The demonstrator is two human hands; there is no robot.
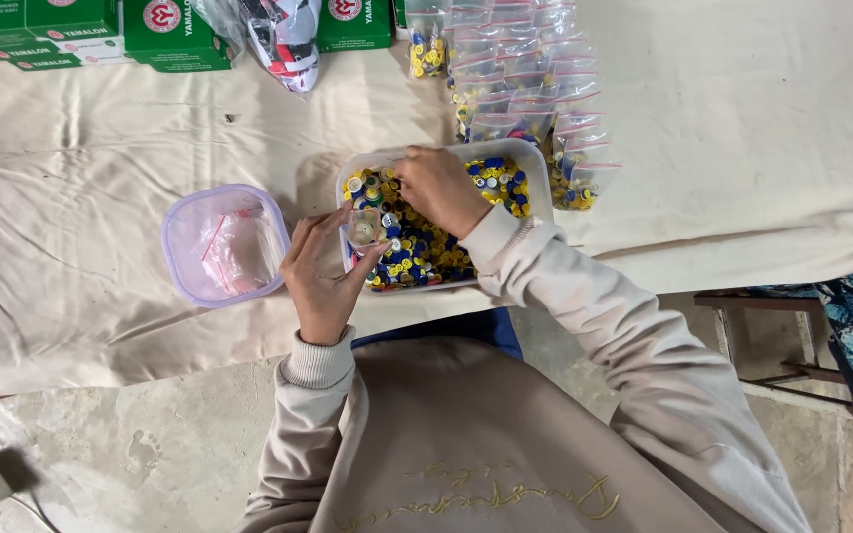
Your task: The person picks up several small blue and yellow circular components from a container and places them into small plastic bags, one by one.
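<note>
Two hands work over one white tub [541,170] of blue and yellow caps [426,252] at your twelve o'clock. Your left hand [323,276] pinches a small clear bag [364,229] at the tub's nine o'clock edge. Your right hand [438,186] reaches down into the caps, fingers curled; whether they grip any you cannot tell, since the hand's back hides them. At nine o'clock of the tub, just beside it, sits a lilac tub [175,247] of empty bags. Filled bags [535,89] lie at one o'clock, partly cut off by the frame's top edge.

Lidded tub [182,213] left of tray [537,163]; bags [535,69] behind tray.
</note>
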